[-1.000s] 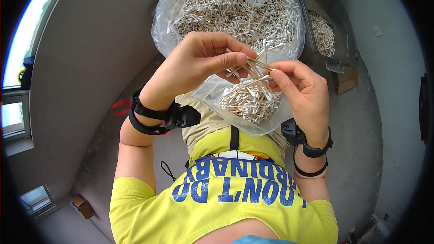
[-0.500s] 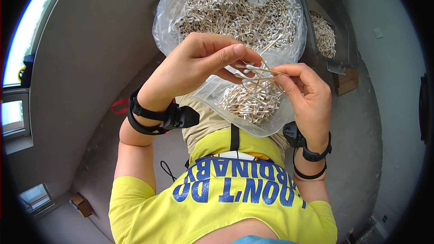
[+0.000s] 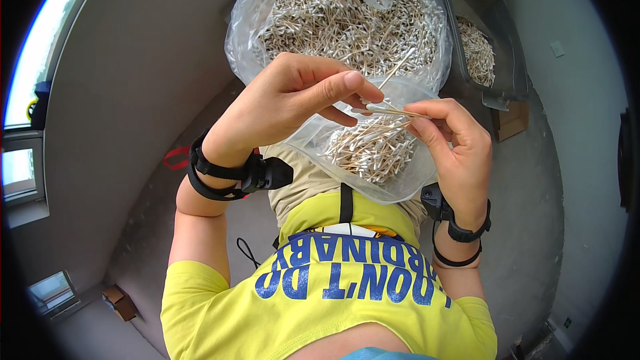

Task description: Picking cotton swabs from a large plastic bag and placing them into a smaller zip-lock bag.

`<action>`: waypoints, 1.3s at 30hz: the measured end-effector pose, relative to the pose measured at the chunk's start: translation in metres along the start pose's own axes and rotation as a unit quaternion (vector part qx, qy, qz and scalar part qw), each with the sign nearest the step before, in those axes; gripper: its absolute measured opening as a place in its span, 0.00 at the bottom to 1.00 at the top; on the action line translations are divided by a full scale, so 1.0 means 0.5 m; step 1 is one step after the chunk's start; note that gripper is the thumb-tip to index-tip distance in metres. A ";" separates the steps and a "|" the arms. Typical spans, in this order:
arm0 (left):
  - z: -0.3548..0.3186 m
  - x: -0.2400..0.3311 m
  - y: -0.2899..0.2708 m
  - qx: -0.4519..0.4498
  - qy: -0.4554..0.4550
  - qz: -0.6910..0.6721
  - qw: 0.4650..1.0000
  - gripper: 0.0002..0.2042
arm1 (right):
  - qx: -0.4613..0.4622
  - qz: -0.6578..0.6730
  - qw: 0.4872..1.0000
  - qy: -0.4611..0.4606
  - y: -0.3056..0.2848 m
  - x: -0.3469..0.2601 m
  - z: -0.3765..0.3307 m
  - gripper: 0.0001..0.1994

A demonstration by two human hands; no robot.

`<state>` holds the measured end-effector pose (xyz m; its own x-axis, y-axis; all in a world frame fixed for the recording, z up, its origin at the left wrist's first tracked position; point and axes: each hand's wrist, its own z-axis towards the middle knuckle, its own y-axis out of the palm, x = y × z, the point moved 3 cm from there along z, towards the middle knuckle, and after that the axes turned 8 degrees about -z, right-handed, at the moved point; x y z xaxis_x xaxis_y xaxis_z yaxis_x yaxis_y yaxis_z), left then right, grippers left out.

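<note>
My left hand (image 3: 293, 103) and my right hand (image 3: 450, 143) meet above my lap, each pinching the same few cotton swabs (image 3: 387, 108) with wooden stems. My left thumb and forefinger grip one end, my right fingertips the other. Just below them a small clear plastic bag (image 3: 377, 160) holds a bunch of swabs. Behind it a large clear bag (image 3: 347, 20) is full of loose swabs. Black bands with small devices sit on both wrists.
A dark plastic bin (image 3: 490, 40) with more swabs stands at the right of the large bag. A small cardboard box (image 3: 510, 120) lies beside it. Grey floor surrounds me, with a red loop (image 3: 175, 158) at the left and a window far left.
My hands have drawn closer together and the swabs between them have turned from a loose fan to nearly level. The bags have not moved.
</note>
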<state>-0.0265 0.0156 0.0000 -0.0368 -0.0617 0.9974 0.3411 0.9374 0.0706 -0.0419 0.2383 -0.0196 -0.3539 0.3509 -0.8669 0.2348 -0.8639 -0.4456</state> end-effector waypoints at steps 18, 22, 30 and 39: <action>0.006 0.008 -0.103 0.155 0.015 0.257 0.954 0.12 | 0.099 -0.124 0.984 -0.080 -0.057 -0.033 -0.001 0.06; 0.091 -0.115 -0.257 0.263 0.034 0.462 0.846 0.08 | 0.078 -0.101 0.989 -0.071 -0.039 -0.032 0.009 0.05; 0.219 -0.253 -0.324 0.234 0.064 0.687 0.685 0.14 | 0.050 -0.114 0.989 -0.076 -0.030 -0.030 0.014 0.05; 0.166 -0.098 -0.299 0.207 0.043 0.275 0.938 0.09 | 0.069 -0.096 0.989 -0.088 -0.037 -0.016 0.015 0.05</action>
<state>-0.1539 -0.0932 -0.0604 0.1207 0.4590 0.8802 -0.1085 0.8875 -0.4479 -0.0503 0.2487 -0.0025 -0.5351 0.4554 -0.7115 0.0260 -0.8329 -0.5527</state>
